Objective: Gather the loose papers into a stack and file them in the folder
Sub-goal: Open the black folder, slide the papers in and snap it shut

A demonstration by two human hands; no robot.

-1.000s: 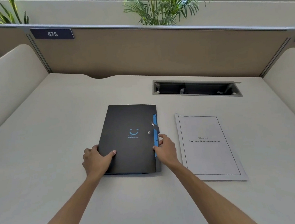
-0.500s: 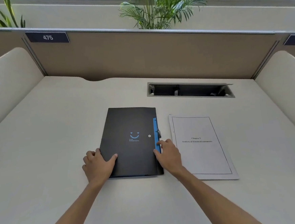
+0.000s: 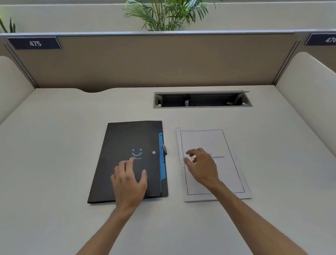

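Black and closed, the folder [image 3: 129,160] lies under our flat, open left hand [image 3: 129,182], while our right hand [image 3: 203,167] hovers loosely open, empty, over the light, limp papers [image 3: 213,182] alongside on the tabletop [image 3: 54,152], likely best pinched at an edge.

The folder [image 3: 124,151] is black, with a blue smiling-face mark on its cover, a small white snap button and blue tab edges along its right side. The papers [image 3: 220,143] are white — black print inside a thin black border. The surface [image 3: 54,156] is off-white, the partition [image 3: 158,61] tan, its number plates [image 3: 35,43] navy with white digits, and the palm [image 3: 169,6] green.
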